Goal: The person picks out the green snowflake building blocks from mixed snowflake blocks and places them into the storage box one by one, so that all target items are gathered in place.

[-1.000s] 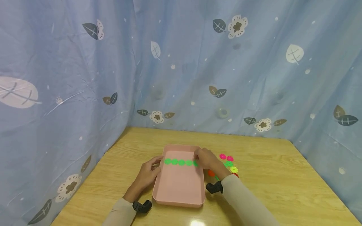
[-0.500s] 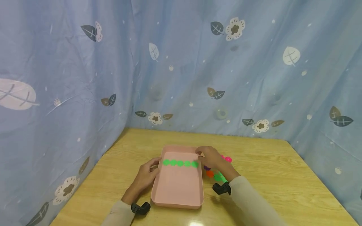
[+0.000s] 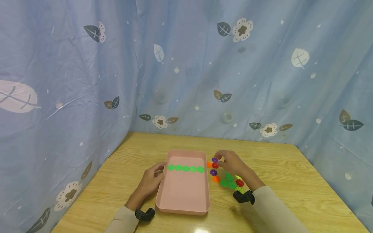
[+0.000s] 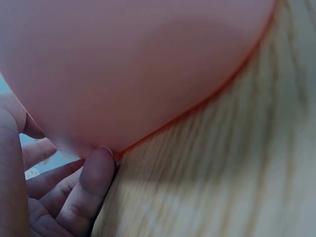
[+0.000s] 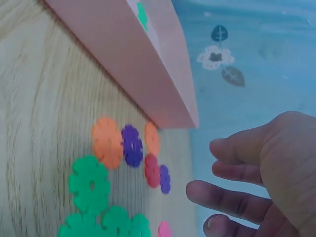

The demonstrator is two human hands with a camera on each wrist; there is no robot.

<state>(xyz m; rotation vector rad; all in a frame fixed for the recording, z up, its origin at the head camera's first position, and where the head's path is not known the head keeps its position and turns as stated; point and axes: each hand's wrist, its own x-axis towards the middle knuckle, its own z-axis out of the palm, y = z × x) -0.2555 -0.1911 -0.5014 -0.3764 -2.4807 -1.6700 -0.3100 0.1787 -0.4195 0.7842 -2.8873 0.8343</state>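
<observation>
A pink tray point(image 3: 183, 194) lies on the table, with several green flower-shaped discs point(image 3: 186, 168) in a row across its upper part. My left hand point(image 3: 150, 181) holds the tray's left side; in the left wrist view its thumb point(image 4: 98, 170) rests against the tray wall. My right hand point(image 3: 233, 163) hovers right of the tray, beside a purple disc point(image 3: 214, 160) and a red disc point(image 3: 215, 165). Nothing is between its loosely bent fingers in the right wrist view.
More loose discs lie right of the tray: an orange disc point(image 3: 216, 179), another purple disc point(image 3: 213, 172), several green discs point(image 3: 228, 181), a red disc point(image 3: 240, 183) and yellow ones point(image 3: 240, 190). A blue patterned curtain point(image 3: 186, 81) surrounds the wooden table point(image 3: 285, 181).
My right hand has left the right end of the green row and moved right, out over the loose discs. The last green disc now shows fully. My left hand stays at the tray.
</observation>
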